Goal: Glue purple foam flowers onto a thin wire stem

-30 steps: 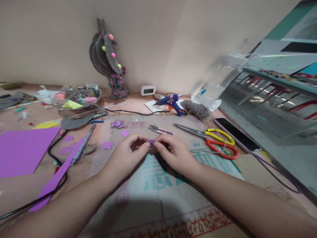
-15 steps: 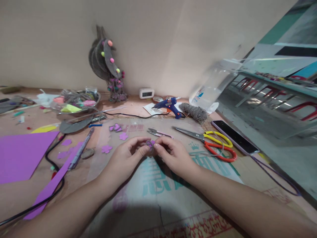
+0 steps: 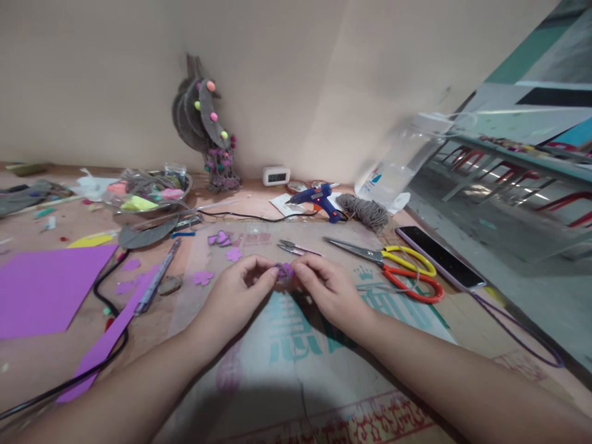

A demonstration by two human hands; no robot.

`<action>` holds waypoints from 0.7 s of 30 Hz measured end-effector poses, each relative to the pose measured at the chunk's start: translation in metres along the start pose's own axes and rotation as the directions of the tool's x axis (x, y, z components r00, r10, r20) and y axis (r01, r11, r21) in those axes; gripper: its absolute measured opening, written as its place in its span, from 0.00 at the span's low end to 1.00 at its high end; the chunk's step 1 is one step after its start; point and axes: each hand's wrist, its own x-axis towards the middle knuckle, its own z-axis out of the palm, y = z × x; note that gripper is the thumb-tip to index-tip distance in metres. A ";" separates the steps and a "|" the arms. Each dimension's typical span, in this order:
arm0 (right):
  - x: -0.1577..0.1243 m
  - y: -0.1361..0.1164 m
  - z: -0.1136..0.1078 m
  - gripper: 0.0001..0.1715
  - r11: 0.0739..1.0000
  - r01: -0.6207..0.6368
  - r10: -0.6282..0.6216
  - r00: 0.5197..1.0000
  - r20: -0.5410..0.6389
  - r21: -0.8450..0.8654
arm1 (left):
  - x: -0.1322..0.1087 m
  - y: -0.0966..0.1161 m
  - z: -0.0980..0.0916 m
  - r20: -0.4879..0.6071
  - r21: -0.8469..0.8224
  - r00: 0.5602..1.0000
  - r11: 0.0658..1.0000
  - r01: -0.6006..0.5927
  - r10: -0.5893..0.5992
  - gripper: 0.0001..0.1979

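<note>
purple, grey-edged piece (image 3: 285, 270) is pinched in nearly closed fingers (image 3: 267, 281) of the left hand (image 3: 238, 295) and right hand (image 3: 332, 292).

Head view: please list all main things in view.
Held piece: one, purple and grey, centre
Plain flowers: two, purple, left of centre
Snips: one, metallic, centre
Scissors: one, yellow and red, right
Phone: one, black screen, right
Yarn: one bundle, grey, back right
Bottle: one, clear, back right
Glue gun: one, blue, back centre
Clock: one, white, back centre
Ornament: one, grey, back left
Bowl: one, metallic, back left
Sheet: one, purple, left
Pen: one, greyish, left
Table: one, pinkish, underneath
Left hand, right hand: one each, bare, centre
</note>
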 end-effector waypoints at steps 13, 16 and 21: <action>0.001 -0.006 0.005 0.06 0.998 -0.062 0.062 0.998 -0.019 0.016 | -0.005 0.008 0.002 0.058 0.052 0.998 0.998 -0.029 0.026 0.07; 0.001 -0.006 0.006 0.05 0.998 -0.069 0.069 0.997 -0.018 0.000 | -0.005 0.008 0.002 0.059 0.071 0.997 0.996 -0.049 0.045 0.07; 0.001 -0.006 0.007 0.04 0.998 -0.065 0.065 0.998 -0.004 -0.013 | -0.005 0.006 0.002 0.068 0.094 0.997 0.994 -0.049 0.043 0.08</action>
